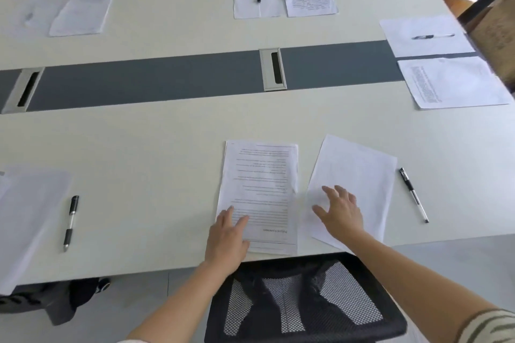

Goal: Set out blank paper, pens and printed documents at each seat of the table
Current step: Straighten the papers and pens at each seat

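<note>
At the near edge of the counter [153, 153], in front of the black chair [303, 309], one seat is getting its things. The left grip [227, 234], a bare hand, lies flat on the printed document [262, 175] with fingers straight, likely to stop it sliding. The right grip [341, 211] lies flat on the blank paper [359, 172] just beside it, fingers spread, holding nothing. That sheet sits crooked, so I think it needs turning straight. The pen [414, 194] lies just beside it, toward the counter's right edge.

My left hand [227, 237] hides 1 corner of the printed document [262, 181]. Far-left sheet [80, 12]: blurred, print illegible.
</note>
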{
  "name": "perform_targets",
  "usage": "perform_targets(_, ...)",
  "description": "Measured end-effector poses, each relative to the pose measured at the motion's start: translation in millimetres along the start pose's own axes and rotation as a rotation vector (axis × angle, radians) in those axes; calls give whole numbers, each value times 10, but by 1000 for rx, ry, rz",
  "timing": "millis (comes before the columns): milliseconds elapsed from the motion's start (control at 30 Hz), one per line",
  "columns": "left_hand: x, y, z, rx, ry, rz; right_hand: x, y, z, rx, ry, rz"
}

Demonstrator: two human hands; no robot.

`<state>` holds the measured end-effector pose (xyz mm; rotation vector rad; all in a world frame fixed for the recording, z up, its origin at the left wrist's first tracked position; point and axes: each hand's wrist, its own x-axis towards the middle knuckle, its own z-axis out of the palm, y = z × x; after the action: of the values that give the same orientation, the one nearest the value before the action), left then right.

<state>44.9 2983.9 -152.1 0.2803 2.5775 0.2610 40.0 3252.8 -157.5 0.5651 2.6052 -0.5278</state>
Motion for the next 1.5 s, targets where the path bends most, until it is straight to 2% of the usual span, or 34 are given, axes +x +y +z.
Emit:
perform_targets(100, 120, -3, 84, 97, -46, -22, -133, 329, 138, -210, -161, -1)
perform_targets(300, 168, -35, 142, 68, -17, -100, -63, 522, -3, -342, -173, -213)
perform_targets(500, 83, -26, 185, 69, -26, -131, -52, 370, 60, -373, -186, -288)
perform_targets(800, 67, -46, 217, 73, -28, -138, -1, 342, 40, -302, -167, -299)
perform_targets(900, 72, -51, 222, 65, -23, -137, 103, 584, -159, -119, 43, -192)
perform_targets(1000, 76, -58, 228, 58, -28, -138, 227, 1029, -450, 48, 270, 94)
perform_targets(1133, 88, -62, 237, 70, -34, -138, 285, 1569, -623, 151, 242, 496)
perform_targets(1233, 98, -51, 229, 82, -39, -140, 271, 1714, -635, 246, 179, 610)
perform_targets(1300, 96, -36, 217, 81, -40, -143, 282, 1645, -658, 291, 154, 571)
perform_targets(1500, 86, -5, 197, 76, -45, -148, 247, 760, -506, 325, 101, 178)
